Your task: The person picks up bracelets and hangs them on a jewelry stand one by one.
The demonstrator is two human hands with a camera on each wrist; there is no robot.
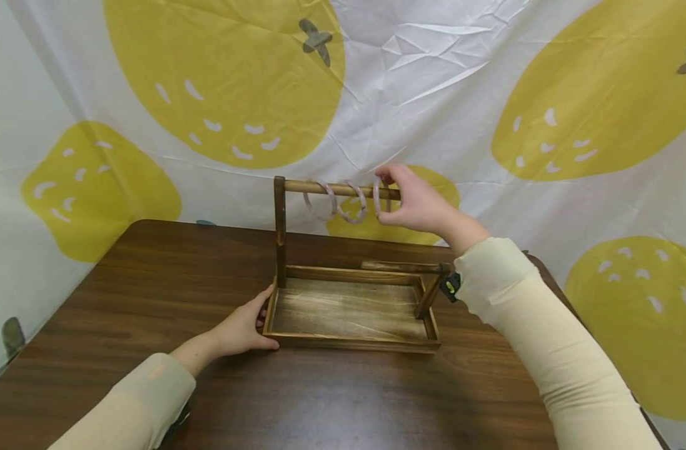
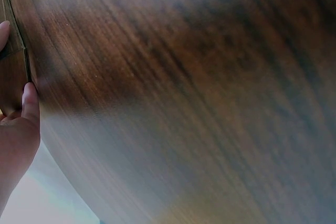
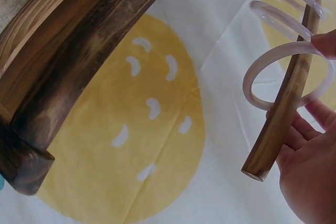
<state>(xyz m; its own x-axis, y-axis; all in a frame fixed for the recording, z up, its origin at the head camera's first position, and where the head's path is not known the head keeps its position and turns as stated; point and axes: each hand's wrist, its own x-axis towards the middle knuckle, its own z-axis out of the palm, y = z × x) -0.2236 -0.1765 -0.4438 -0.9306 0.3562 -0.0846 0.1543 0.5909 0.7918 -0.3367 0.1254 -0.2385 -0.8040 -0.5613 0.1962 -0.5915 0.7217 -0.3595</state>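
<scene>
A wooden tray point(image 1: 348, 342) stands on the dark table point(image 1: 123, 300). An upright post point(image 1: 279, 231) at its left end carries a horizontal rod point(image 1: 297, 185). Three pale rings hang on the rod. My right hand point(image 1: 383, 195) pinches the rightmost ring point(image 1: 377, 190) between thumb and fingers near the rod's free end. The right wrist view shows that ring point(image 3: 251, 71) around the rod point(image 3: 283, 103), with my right hand point(image 3: 310, 171) under it. At the tray's left end, my left hand point(image 1: 266, 319) holds the rim. The left wrist view shows only part of my left hand point(image 2: 18, 129).
A second post point(image 1: 429, 294) leans at the tray's right end, apart from the rod. A white cloth with yellow strawberry shapes point(image 1: 224, 81) hangs close behind the table. The table's right edge point(image 1: 551, 281) lies just beyond my right sleeve.
</scene>
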